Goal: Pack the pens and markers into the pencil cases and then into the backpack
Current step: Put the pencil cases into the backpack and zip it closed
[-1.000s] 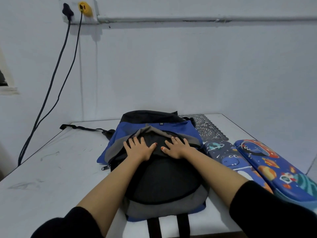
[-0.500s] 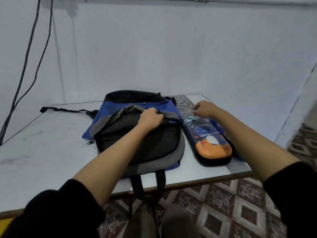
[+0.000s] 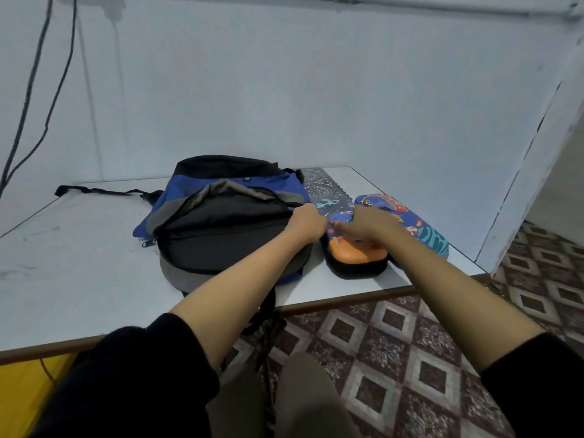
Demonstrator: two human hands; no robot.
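Observation:
A blue, grey and black backpack (image 3: pixel 221 229) lies on the white table (image 3: pixel 79 273) with its main pocket gaping open. My left hand (image 3: pixel 306 221) grips the right edge of that opening. To its right lie two closed pencil cases side by side: a dark one with a dinosaur and an orange end (image 3: pixel 354 257), and a blue one with planets (image 3: pixel 420 229). My right hand (image 3: pixel 366 224) rests on top of the dinosaur case with its fingers curled over it. No loose pens or markers show.
A dark patterned sheet (image 3: pixel 322 184) lies behind the cases near the wall. A backpack strap (image 3: pixel 101 191) trails left across the table. Black cables (image 3: pixel 34 90) hang down the wall at left. The table's front edge (image 3: pixel 347 300) runs above the tiled floor (image 3: pixel 410 358).
My left hand slid right along the backpack's opening to its right edge, pulling it wider. My right hand came from the far end of the dinosaur case down onto its middle.

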